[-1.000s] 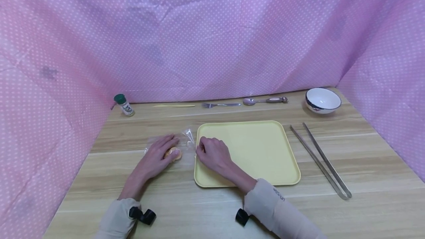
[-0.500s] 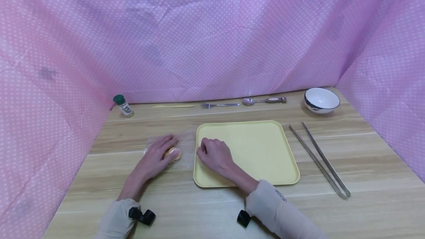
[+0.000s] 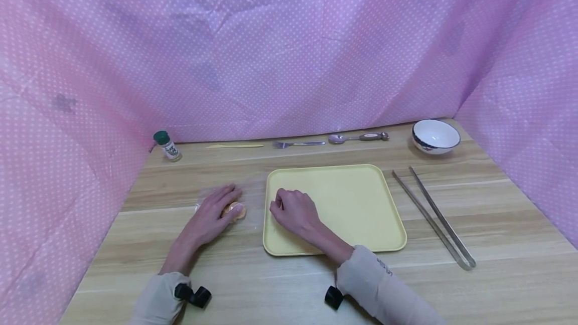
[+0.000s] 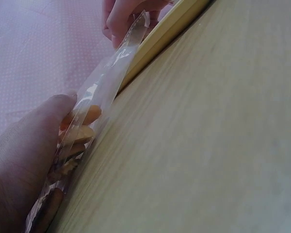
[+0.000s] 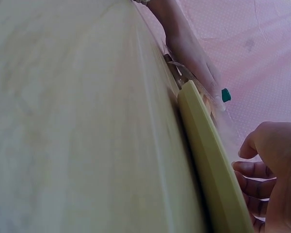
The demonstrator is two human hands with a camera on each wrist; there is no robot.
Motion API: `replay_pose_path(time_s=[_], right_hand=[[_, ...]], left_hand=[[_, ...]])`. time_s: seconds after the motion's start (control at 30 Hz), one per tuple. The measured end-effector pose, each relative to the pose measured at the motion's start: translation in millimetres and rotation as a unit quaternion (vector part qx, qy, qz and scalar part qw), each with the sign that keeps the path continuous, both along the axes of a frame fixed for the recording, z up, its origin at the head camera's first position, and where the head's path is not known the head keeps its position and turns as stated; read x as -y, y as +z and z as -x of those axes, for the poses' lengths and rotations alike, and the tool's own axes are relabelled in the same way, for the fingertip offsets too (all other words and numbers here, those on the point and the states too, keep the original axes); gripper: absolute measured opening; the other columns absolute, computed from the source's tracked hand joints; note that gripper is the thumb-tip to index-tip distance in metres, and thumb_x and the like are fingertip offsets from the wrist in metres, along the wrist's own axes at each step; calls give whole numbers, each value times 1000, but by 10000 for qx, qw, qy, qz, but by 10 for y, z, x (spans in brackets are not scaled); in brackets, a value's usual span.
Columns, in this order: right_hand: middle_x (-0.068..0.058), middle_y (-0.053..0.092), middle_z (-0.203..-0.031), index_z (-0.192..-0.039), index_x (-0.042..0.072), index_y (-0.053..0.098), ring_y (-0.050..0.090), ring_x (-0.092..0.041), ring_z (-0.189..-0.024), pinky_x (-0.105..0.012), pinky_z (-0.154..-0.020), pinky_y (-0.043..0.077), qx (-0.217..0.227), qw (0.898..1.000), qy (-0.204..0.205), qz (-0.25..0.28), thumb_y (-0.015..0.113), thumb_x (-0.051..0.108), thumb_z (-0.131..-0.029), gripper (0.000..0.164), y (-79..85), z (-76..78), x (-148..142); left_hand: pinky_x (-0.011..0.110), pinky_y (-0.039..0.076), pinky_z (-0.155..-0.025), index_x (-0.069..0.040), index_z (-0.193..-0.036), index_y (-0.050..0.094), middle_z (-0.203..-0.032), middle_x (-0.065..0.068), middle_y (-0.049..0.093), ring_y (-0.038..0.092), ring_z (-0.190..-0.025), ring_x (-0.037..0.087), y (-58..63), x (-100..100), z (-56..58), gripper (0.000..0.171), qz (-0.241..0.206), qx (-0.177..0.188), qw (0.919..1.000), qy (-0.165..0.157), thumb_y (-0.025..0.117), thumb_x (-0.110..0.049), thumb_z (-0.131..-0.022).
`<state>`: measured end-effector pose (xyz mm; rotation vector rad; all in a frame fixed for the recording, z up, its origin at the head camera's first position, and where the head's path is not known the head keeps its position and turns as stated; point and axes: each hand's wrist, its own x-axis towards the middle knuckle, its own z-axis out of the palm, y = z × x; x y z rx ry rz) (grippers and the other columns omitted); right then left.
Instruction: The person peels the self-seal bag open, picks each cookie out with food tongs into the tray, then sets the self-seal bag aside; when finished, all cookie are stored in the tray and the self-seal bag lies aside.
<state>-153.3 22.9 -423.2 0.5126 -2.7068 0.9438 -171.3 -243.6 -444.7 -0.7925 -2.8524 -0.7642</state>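
Note:
A clear plastic bag with several orange, tan and dark brown pieces in it lies on the table left of the tray; their kind cannot be told. My left hand rests on the bag, fingers spread and fairly straight, thumb lying over the pieces. Above the left rim of the pale yellow tray, my right hand has its fingers curled and pinches the bag's raised end with thumb and forefinger. Part of the bag is hidden under my left hand.
Along the back lie a pale yellow knife, a fork and a spoon. A green-capped shaker stands back left, a white bowl back right. Long metal tongs lie right of the tray. Pink dotted cloth hangs around.
The bag's crinkled, shiny upper part near the tray has flattened out. My right hand has shifted slightly right over the tray. My left hand stays in place.

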Motion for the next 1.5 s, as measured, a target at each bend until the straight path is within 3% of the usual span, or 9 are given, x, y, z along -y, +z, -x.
replay_pose_path(time_s=[0.57,1.0,1.13,1.27,1.5], right_hand=[[6,57,-63,-75,14,64,50,-13,-53,-26,-48,43,283,9996,-49,-48,65,11,-90,15,35,1,-132],[4,61,-73,-82,11,69,54,-15,-70,-29,-62,48,-54,9994,343,84,72,13,-92,11,105,-43,-460],[-1,67,-86,-90,9,71,60,-20,-82,-36,-76,51,-68,9990,442,41,74,18,-93,10,126,-73,-615],[-6,69,-100,-102,5,71,62,-29,-97,-47,-89,50,-95,9991,400,-106,74,25,-94,21,149,-114,-780],[-13,68,-114,-115,0,69,61,-38,-111,-57,-95,48,-239,9991,207,-280,77,27,-93,35,160,-196,-1133]], left_hand=[[63,30,-116,-5,-149,56,-157,21,44,39,-145,43,-11,-3,2,52,-69,-32,10000,-38,59,-35,-106],[64,28,-116,-7,-151,54,-159,20,43,37,-146,43,-15,13,-5,51,-46,75,10000,23,56,-35,-108],[64,29,-116,-7,-150,54,-158,20,44,38,-145,43,-12,13,-5,50,-84,54,9999,12,55,-35,-108],[64,29,-116,-7,-149,56,-158,20,44,38,-145,43,-5,12,-6,49,-136,46,9999,-10,56,-33,-108],[64,29,-116,-8,-150,55,-158,20,44,38,-145,43,-1,10,-7,48,-143,26,9999,-35,56,-32,-108]])
